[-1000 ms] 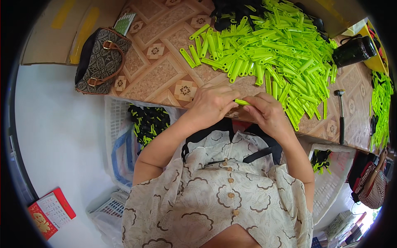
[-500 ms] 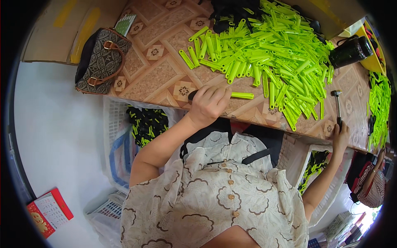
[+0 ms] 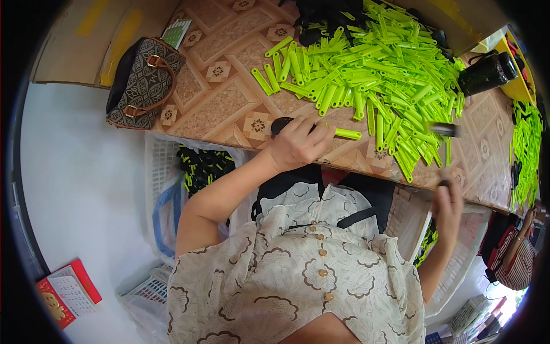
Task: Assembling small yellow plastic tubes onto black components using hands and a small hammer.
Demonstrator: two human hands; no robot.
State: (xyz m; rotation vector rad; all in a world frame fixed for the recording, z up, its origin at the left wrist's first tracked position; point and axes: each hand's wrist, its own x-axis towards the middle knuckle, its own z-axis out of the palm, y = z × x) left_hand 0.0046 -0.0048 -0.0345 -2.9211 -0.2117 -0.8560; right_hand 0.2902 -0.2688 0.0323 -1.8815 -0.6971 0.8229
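Note:
My left hand [image 3: 302, 143] is closed round a lime-green handle [image 3: 348, 134] near the table's front edge. A rounded black part [image 3: 280, 125] pokes out at the other side of the fist, and the join between the two is hidden by my fingers. My right hand [image 3: 448, 205], smeared by motion, grips a hammer [image 3: 444, 129] by its dark handle just off the front edge. The blurred metal head is raised over the right side of a big heap of lime-green handles [image 3: 395, 74].
Black pieces [image 3: 321, 14] lie behind the heap. A black bottle [image 3: 487, 73] and a yellow bin [image 3: 518, 74] stand at the right. A patterned handbag [image 3: 140, 86] sits at the left edge. Below the table are crates; the left one holds black-and-green pieces [image 3: 206, 166].
My right hand has lifted the hammer off the table and swung it leftward. My left hand has shifted slightly right with the handle, and more of the black part shows.

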